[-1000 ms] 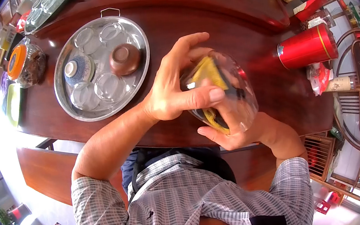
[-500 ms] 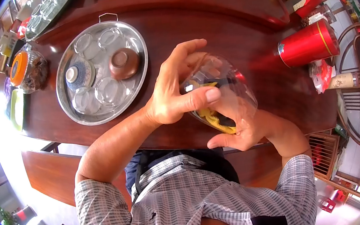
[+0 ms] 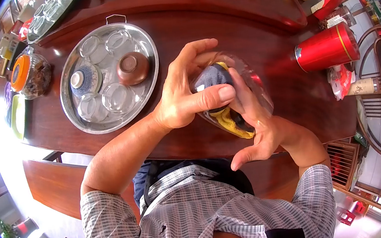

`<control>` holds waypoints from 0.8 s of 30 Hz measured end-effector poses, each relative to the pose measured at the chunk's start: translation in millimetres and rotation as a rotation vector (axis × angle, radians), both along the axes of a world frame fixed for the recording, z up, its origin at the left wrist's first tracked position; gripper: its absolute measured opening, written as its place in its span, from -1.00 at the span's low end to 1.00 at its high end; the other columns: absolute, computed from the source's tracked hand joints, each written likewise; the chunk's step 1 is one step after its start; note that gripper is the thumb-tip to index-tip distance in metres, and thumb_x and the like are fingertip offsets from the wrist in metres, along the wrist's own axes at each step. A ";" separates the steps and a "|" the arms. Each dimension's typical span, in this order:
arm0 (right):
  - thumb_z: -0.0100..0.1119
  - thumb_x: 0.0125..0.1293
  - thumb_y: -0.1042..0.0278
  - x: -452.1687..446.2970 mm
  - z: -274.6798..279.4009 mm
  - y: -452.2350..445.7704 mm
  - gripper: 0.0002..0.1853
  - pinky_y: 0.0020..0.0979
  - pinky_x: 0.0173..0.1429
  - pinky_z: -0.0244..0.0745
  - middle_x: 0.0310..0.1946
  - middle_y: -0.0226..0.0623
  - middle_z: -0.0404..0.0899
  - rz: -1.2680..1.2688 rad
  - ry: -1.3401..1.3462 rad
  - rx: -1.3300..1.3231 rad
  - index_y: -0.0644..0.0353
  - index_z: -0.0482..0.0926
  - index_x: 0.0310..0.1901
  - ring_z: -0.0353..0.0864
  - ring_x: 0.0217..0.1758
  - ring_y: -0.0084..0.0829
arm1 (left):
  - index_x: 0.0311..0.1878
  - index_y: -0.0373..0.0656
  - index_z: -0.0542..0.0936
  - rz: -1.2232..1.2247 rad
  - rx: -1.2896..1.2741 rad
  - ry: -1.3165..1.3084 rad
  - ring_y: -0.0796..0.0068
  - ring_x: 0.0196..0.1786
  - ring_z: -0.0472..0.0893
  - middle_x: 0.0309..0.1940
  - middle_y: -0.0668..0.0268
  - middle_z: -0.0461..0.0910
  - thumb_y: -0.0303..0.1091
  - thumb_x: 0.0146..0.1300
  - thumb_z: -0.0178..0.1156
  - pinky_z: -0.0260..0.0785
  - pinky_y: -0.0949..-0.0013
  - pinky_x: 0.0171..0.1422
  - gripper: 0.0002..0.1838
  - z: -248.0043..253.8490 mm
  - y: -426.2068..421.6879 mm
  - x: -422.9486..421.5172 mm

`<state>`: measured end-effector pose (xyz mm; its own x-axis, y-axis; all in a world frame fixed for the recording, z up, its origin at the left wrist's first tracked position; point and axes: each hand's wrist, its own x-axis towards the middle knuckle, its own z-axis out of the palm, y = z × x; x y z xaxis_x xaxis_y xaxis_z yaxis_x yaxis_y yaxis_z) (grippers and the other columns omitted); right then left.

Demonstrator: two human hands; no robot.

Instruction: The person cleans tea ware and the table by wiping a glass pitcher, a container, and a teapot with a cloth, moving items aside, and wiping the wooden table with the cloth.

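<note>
A large clear glass vessel is tilted above the front of the table. My left hand grips it from the left, with the thumb across the near side and the fingers curled round the far side. Inside the glass, my right hand presses a grey and yellow cloth against the wall; its thumb stays outside, stretched toward me. The fingertips of my right hand are partly covered by the cloth and the glass.
On the dark red table, left of my hands, lies a round metal tray with upturned glasses, a blue-patterned bowl and a brown bowl. A red canister lies at the right, an orange-lidded jar at the far left.
My right hand has pushed deeper into the glass, and the grey side of the cloth now shows behind my left thumb. My left hand keeps nearly the same place.
</note>
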<state>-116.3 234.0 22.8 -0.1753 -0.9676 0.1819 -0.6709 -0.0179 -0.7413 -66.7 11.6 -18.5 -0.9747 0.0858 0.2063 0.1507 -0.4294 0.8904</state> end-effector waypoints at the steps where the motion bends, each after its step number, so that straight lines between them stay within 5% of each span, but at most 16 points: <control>1: 0.68 0.16 -0.11 0.7 -1.3 -0.8 0.53 -0.05 0.78 -0.20 0.69 0.20 0.06 -0.004 0.017 -0.005 0.27 -0.46 0.71 -0.15 0.82 0.05 | 0.56 -0.49 0.14 -0.001 0.002 0.014 0.16 0.34 0.59 0.25 -0.07 0.61 -0.12 0.13 0.63 0.37 0.14 0.52 0.13 1.6 -1.2 -0.4; 5: 0.69 0.09 -0.14 7.2 -13.7 -4.4 0.36 0.02 0.73 -0.04 0.66 0.14 0.09 -0.007 0.081 -0.030 0.42 -0.02 0.68 -0.01 0.76 0.15 | 0.56 -0.47 0.14 -0.020 0.014 0.023 0.13 0.33 0.60 0.25 -0.09 0.60 -0.10 0.09 0.65 0.38 0.13 0.51 0.16 13.3 -3.6 2.2; 8: 0.64 0.15 0.16 15.7 0.4 -14.4 0.02 0.07 0.52 0.36 0.44 0.10 0.43 -0.116 0.321 -0.056 0.42 0.31 0.56 0.45 0.49 0.22 | 0.57 -0.46 0.14 -0.004 -0.016 0.068 0.13 0.32 0.60 0.25 -0.08 0.59 -0.11 0.08 0.64 0.39 0.13 0.50 0.16 14.2 -3.1 3.9; 12: 0.60 0.21 0.30 21.3 -7.1 -18.8 0.14 0.13 0.51 0.34 0.52 0.26 0.30 -0.251 0.367 -0.181 0.32 0.03 0.69 0.44 0.43 0.33 | 0.56 -0.46 0.16 -0.003 -0.038 0.014 0.15 0.32 0.58 0.26 -0.07 0.58 -0.09 0.07 0.62 0.36 0.13 0.51 0.15 13.1 -5.3 4.0; 16: 0.61 0.20 0.30 25.2 -15.6 -11.2 0.20 0.10 0.51 0.36 0.55 0.25 0.26 -0.326 0.303 -0.212 0.36 -0.04 0.70 0.45 0.41 0.30 | 0.56 -0.46 0.17 -0.012 -0.022 -0.012 0.17 0.35 0.54 0.28 -0.08 0.56 -0.07 0.08 0.60 0.33 0.13 0.52 0.14 12.9 -3.1 6.0; 20: 0.62 0.19 0.30 26.9 -2.7 -15.5 0.20 0.08 0.48 0.37 0.57 0.19 0.24 -0.326 0.300 -0.171 0.41 -0.03 0.69 0.46 0.38 0.28 | 0.55 -0.46 0.18 0.009 -0.056 0.037 0.17 0.35 0.55 0.27 -0.08 0.57 -0.08 0.11 0.59 0.33 0.13 0.52 0.11 13.0 -1.2 6.5; 24: 0.62 0.19 0.33 18.1 -10.5 -12.5 0.12 0.06 0.51 0.33 0.50 0.13 0.31 -0.216 0.122 -0.062 0.18 0.08 0.69 0.42 0.40 0.26 | 0.59 -0.43 0.16 0.038 -0.213 0.042 0.09 0.40 0.57 0.32 -0.08 0.55 0.14 0.07 0.52 0.35 0.08 0.56 0.20 16.6 -0.5 4.2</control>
<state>-98.2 221.5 12.4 -0.3501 -0.8963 0.2722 -0.7484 0.0928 -0.6568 -62.5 11.1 -1.9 -0.9690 0.0956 0.2276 0.2017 -0.2253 0.9532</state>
